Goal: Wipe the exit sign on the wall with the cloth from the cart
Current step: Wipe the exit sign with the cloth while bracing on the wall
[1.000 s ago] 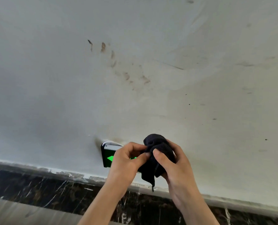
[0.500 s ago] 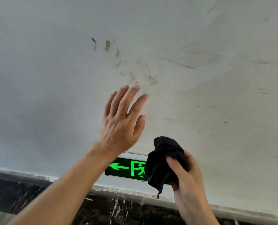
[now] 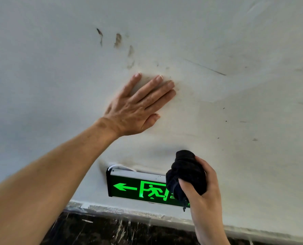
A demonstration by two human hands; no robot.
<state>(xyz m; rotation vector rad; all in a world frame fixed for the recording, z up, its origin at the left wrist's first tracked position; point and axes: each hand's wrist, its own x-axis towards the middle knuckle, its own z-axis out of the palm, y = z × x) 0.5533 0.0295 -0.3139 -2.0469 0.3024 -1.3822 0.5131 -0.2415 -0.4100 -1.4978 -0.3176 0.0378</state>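
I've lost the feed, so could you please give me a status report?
Left hand flat on wall. Right hand holds cloth at sign. Nothing blocking.

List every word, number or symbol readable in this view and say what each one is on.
Green left-pointing arrow: on the black illuminated exit sign.
Green running-figure-in-doorway pictogram: on the same sign.
Green characters at the sign's right end: mostly hidden behind the bunched black cloth in the right hand, unreadable.
No other text; the white wall carries only smudges.

A public or commercial building's corridor, it seems: a lit green exit sign (image 3: 140,189) mounted low on a scuffed white wall (image 3: 235,41) above dark marble skirting (image 3: 111,230).
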